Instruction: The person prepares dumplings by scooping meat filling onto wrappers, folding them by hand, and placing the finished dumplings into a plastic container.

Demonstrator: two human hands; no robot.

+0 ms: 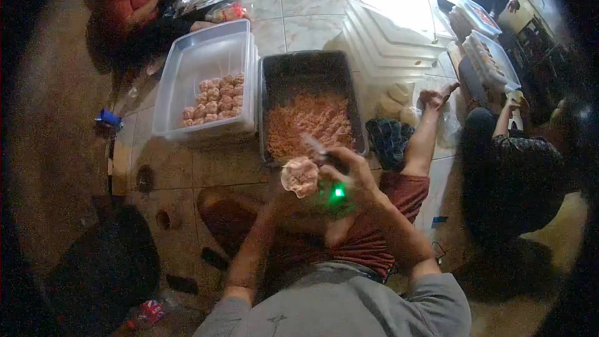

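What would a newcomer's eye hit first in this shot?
Probably the bright green light just below the right hand, then the white glare on the stacked trays at top right of center. Next, the round, frilly-edged wrapper of filling at the near edge of the dark tub, which holds loose orange-pink filling.
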